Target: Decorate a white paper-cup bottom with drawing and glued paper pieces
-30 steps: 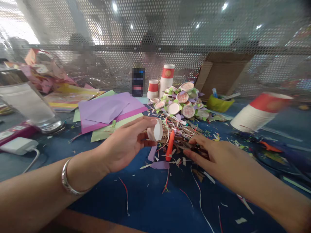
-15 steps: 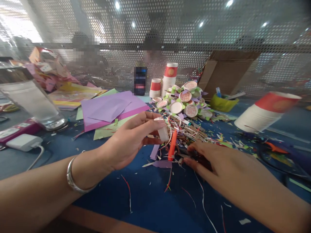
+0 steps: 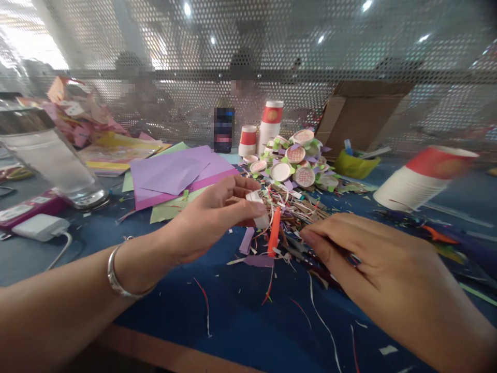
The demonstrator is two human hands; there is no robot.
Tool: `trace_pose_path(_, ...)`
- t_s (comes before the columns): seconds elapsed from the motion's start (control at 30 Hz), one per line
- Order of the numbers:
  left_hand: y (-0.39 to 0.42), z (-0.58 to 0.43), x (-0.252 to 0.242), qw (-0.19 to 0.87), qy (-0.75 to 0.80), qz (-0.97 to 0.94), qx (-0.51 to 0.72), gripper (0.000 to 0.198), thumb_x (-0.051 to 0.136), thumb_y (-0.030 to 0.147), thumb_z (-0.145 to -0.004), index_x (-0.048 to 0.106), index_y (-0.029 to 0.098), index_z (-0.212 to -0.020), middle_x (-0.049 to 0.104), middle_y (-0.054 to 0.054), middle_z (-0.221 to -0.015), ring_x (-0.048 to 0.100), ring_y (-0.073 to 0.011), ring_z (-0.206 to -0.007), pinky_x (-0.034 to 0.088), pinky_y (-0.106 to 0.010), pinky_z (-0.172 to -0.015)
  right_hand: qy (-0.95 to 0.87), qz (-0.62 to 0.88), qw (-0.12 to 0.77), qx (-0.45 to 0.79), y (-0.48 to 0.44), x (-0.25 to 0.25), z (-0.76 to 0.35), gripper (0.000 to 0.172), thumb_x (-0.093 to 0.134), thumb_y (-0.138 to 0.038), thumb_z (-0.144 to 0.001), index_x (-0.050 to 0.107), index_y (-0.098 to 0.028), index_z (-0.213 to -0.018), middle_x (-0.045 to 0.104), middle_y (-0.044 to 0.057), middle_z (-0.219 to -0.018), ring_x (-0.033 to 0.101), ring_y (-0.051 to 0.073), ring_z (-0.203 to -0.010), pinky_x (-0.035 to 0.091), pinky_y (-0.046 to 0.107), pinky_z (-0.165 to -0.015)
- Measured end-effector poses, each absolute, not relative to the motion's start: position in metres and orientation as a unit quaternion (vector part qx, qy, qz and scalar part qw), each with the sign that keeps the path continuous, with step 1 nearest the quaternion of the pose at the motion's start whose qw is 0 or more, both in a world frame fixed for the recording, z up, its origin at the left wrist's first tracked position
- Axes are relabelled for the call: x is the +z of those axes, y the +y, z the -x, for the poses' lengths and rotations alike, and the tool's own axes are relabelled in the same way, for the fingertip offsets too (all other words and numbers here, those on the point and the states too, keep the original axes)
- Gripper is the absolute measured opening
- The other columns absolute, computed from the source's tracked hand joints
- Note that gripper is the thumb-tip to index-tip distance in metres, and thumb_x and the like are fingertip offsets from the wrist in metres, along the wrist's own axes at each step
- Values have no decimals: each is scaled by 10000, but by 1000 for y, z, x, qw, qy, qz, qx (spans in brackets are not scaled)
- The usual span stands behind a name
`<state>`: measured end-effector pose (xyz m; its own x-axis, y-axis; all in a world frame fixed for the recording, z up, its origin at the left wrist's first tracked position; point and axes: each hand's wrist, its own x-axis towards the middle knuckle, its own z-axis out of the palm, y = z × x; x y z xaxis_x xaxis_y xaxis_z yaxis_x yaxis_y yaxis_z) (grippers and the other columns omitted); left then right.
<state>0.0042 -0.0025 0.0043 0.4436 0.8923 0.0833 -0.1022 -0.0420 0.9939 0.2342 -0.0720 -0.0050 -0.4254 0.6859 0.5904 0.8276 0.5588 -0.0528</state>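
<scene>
My left hand (image 3: pixel 217 217) pinches a small white strip, folded or rolled (image 3: pixel 259 210), between thumb and fingers, just above the scrap heap. My right hand (image 3: pixel 357 259) is closed, thumb pressed to the fingers; whatever may be in them is hidden. Under it lies a tool with dark metal tips and dark red handles (image 3: pixel 320 270), partly covered by the hand. Between both hands an orange-red strip (image 3: pixel 274 233) stands out from a heap of paper strips and shreds (image 3: pixel 306 210). Purple paper pieces (image 3: pixel 259 261) lie in front of it.
Behind the heap rises a pile of round paper discs (image 3: pixel 280 171) with green and purple bits. Paper cups (image 3: pixel 411 184) stand at right and at the back (image 3: pixel 248 142). Purple sheets (image 3: pixel 171 173), a water glass (image 3: pixel 73 171), a white charger (image 3: pixel 41 228) and a yellow-green container (image 3: pixel 355 165) are around.
My right hand has lifted slightly and its fingers have closed together, uncovering more of the dark red handled tool. My left thumb has shifted lower on the white strip.
</scene>
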Motion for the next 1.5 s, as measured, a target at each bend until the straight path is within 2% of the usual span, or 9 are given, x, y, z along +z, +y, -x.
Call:
trace_pose_path(0.2,2,11,18,497,341,-691,399,503,799,312,-800,579,174,-1230,646,-69,-1095,628,-150,-880,529,-277,-732,-828,448,337,-10,-74,-1,-227,267,489,-266,-1049,634,-227,-829,724,14,-800,679,135,-693,489,256,-591)
trace_pose_path(0.37,16,30,32,467,337,-782,238,271,768,286,-801,594,190,-986,635,-2,-843,599,-131,-735,480,-266,-649,-813,461,334,121,-72,-2,-226,323,473,-324,-1056,626,-233,-787,607,-43,-638,561,88,-531,442,223,-508)
trace_pose_path(0.67,20,61,49,271,293,-917,24,90,703,184,-767,658,236,-826,661,-7,-909,612,-192,-816,430,-301,-713,-813,455,321,170,-69,-6,-226,315,449,-323,-1047,672,-242,-839,658,-20,-687,627,113,-591,487,239,-552)
trace_pose_path(0.87,27,69,53,279,307,-908,54,184,665,151,-763,721,263,-898,713,-9,-919,644,-219,-864,433,-302,-759,-832,439,301,159,-68,-9,-224,286,473,-279,-1035,676,-240,-838,737,15,-814,700,146,-723,539,256,-640)
trace_pose_path(1.03,45,63,36,177,434,-851,239,128,649,302,-856,723,220,-919,715,-52,-908,624,-208,-805,412,-308,-722,-839,424,301,157,-68,-8,-223,224,507,-238,-1025,700,-239,-910,741,-2,-812,692,125,-696,528,239,-642)
trace_pose_path(1.17,61,53,2,170,483,-833,210,443,644,504,-889,672,177,-1187,691,-126,-1077,618,-262,-918,423,-367,-803,-846,418,297,144,-68,-7,-224,233,492,-228,-1030,686,-227,-900,708,-10,-757,651,111,-643,497,245,-616)
trace_pose_path(1.23,66,49,-11,192,493,-822,209,589,735,569,-795,662,182,-1233,683,-141,-1099,607,-314,-1007,427,-396,-845,-854,405,297,134,-69,-6,-223,242,483,-215,-1031,672,-218,-880,676,-20,-709,621,103,-608,472,248,-594)
trace_pose_path(1.33,68,45,-20,244,489,-801,244,675,846,531,-668,666,214,-1235,700,-122,-1091,619,-331,-1023,432,-395,-844,-866,386,292,128,-71,-5,-222,245,480,-202,-1024,667,-205,-865,665,-14,-702,613,111,-615,460,260,-593)
trace_pose_path(1.5,68,41,-16,305,488,-760,301,498,817,359,-713,662,214,-1163,728,-62,-932,648,-242,-815,426,-334,-728,-874,377,286,109,-72,-3,-224,253,469,-200,-1024,681,-196,-885,686,1,-721,635,123,-635,478,266,-607)
